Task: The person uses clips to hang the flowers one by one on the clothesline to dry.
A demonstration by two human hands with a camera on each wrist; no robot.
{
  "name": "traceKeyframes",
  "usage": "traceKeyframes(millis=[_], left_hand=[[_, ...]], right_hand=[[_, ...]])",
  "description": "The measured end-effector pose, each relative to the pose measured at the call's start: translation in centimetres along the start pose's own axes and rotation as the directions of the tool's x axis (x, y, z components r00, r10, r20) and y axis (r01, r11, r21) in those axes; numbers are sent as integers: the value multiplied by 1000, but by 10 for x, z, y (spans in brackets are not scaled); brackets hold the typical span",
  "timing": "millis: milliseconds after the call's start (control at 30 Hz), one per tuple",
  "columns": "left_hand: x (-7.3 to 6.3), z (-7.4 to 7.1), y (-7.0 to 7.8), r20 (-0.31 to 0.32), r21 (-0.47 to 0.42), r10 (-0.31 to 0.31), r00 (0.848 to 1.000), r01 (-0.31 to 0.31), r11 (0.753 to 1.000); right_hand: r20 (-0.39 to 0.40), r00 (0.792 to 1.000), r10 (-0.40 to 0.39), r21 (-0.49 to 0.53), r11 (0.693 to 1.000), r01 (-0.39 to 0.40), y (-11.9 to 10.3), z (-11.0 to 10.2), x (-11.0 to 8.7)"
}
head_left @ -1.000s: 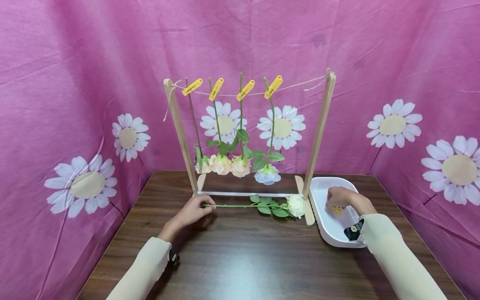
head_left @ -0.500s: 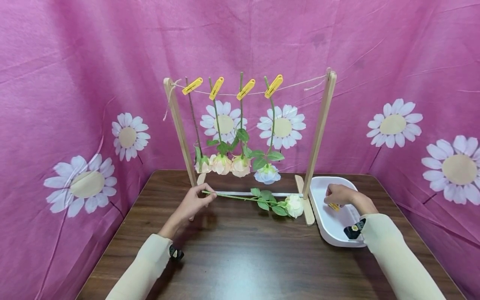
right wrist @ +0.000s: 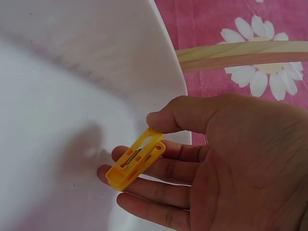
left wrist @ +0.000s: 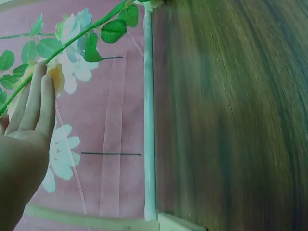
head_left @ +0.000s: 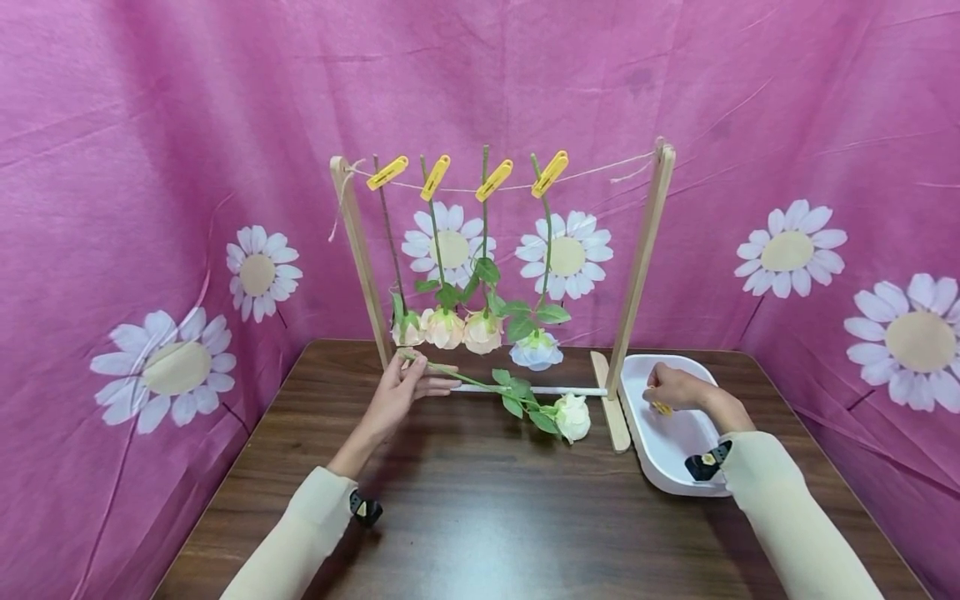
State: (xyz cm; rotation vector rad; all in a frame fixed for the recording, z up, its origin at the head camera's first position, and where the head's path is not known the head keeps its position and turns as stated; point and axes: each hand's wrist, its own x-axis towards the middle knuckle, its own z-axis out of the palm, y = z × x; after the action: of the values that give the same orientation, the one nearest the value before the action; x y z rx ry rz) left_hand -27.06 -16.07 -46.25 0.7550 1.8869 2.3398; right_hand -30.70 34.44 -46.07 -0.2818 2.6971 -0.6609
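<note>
A white rose (head_left: 573,417) on a green stem is pinched near its stem end by my left hand (head_left: 399,390); its stem slants down to the right, with the bloom low near the tabletop. In the left wrist view, the stem (left wrist: 67,44) crosses the straight fingers (left wrist: 33,103). Over the white tray (head_left: 675,475), my right hand (head_left: 678,388) holds a yellow clothespin (right wrist: 137,159) between thumb and fingers. Several roses (head_left: 482,332) hang heads down from a string (head_left: 592,175), each stem clipped by a yellow clothespin (head_left: 551,174).
The string spans two wooden posts (head_left: 642,267). A white rod (head_left: 555,390) joins the posts low down, behind the held rose. A wooden foot (head_left: 611,404) stands beside the tray. Pink cloth (head_left: 480,75) printed with daisies surrounds the brown table (head_left: 480,517).
My left hand has lifted the stem end of the white rose off the table, and the bloom has slid slightly left. My right hand stays over the tray, with the clothespin shifting slightly in its fingers.
</note>
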Motion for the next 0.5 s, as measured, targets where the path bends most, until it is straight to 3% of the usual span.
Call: traceKeyframes(millis=[100,267,367,500], left_hand=[[2,7,0,-44,-41,3,999,-5,999],[8,21,-1,-102,-51,-47,994,42,998],[11,27,-1,-74,-17,-32,997,31,999],[16,35,-2,-7,17,39,999,-39,999]], right_hand=[[6,1000,-3,19,1000,3,-1,1,0],[13,1000,13,33,999,-13,-2,1,0],[16,1000,18,51,999,-18,-3,1,-1],[13,1000,15,73,997,-16,-1,1,-1]])
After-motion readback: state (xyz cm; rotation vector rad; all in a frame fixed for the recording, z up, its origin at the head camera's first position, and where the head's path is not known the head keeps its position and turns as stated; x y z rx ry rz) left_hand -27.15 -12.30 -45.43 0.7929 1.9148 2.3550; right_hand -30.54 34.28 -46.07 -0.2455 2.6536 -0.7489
